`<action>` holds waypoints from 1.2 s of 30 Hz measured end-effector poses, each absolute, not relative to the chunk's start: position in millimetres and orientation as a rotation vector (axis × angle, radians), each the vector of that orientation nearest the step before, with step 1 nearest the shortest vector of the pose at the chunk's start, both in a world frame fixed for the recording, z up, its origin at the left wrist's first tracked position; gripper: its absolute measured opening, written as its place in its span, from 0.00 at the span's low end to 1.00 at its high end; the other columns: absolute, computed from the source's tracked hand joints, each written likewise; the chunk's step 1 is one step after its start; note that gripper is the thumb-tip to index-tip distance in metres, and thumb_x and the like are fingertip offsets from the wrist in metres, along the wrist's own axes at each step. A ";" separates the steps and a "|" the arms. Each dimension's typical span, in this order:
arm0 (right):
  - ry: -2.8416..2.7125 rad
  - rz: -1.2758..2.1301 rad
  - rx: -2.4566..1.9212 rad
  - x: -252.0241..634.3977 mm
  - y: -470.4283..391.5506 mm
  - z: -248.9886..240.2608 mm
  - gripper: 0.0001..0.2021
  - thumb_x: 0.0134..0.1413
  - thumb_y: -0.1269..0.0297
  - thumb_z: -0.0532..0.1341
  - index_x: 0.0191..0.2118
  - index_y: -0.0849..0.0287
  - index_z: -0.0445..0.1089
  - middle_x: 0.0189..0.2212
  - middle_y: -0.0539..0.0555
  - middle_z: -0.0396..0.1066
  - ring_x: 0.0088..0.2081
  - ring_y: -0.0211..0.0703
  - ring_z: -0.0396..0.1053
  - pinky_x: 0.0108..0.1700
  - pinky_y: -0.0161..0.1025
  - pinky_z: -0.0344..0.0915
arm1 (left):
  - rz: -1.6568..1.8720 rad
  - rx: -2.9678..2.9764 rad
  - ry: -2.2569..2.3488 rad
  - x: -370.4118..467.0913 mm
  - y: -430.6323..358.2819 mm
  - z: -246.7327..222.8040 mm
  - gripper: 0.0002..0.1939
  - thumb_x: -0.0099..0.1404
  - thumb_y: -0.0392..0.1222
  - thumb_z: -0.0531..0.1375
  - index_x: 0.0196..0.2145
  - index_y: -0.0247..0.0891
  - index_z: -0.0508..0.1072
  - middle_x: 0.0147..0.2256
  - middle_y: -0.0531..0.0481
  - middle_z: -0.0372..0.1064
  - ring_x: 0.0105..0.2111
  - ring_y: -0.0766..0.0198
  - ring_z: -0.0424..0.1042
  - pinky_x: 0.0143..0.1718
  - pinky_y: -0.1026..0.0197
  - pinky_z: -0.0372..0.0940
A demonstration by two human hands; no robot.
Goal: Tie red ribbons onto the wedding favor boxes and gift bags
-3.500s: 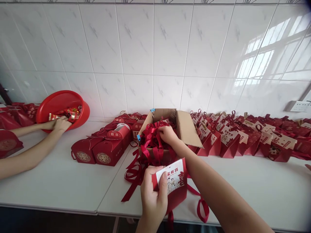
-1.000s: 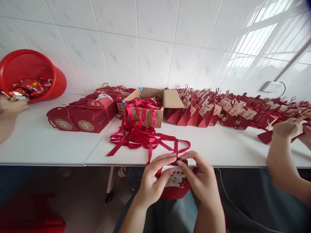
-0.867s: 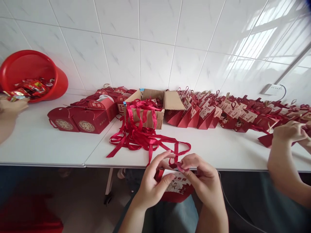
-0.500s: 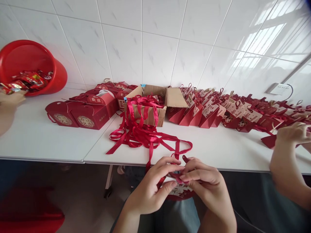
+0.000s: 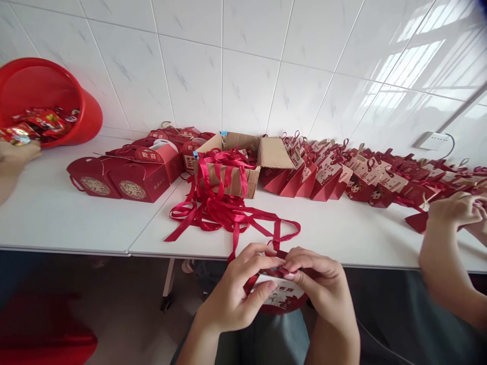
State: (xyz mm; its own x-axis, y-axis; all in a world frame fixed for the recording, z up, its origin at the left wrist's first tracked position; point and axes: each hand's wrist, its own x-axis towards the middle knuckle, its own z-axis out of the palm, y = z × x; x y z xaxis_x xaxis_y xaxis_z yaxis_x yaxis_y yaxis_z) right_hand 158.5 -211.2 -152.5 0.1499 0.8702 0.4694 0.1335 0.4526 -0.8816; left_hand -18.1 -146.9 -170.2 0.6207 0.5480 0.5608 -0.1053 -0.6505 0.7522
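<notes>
Over my lap, at the table's front edge, is a small red and white gift box [image 5: 280,296] with printed figures. My left hand [image 5: 249,289] grips its left side, thumb on the white front and fingers over the top. My right hand [image 5: 317,276] pinches a dark red ribbon [image 5: 283,271] at the box's top; its exact path between the fingers is partly hidden. Just beyond my hands, a heap of red ribbon [image 5: 216,210] spills out of an open cardboard box [image 5: 249,182] onto the white table [image 5: 323,233].
Larger red boxes [image 5: 142,180] stand left of the cardboard box. Rows of small red gift boxes [image 5: 327,175] line the wall to the right. A red bucket [image 5: 89,114] with wrapped sweets lies tipped at far left, beside another person's hand [image 5: 19,154]. Another person's hands [image 5: 454,210] work at right.
My right hand has turned and drawn closer over the box top, and the dark strap end that stuck up there has lowered. More of the box's white front shows.
</notes>
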 end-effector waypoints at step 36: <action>-1.440 0.023 -1.182 170.8 -251.0 -146.3 0.08 0.56 0.72 0.64 0.35 0.48 0.76 0.34 0.51 0.73 0.37 0.45 0.70 0.52 0.49 0.62 | 1.328 1.767 0.665 3.6 -135.7 -193.0 0.03 0.68 0.40 0.56 0.40 0.41 0.65 0.38 0.49 0.67 0.42 0.62 0.69 0.43 0.64 0.63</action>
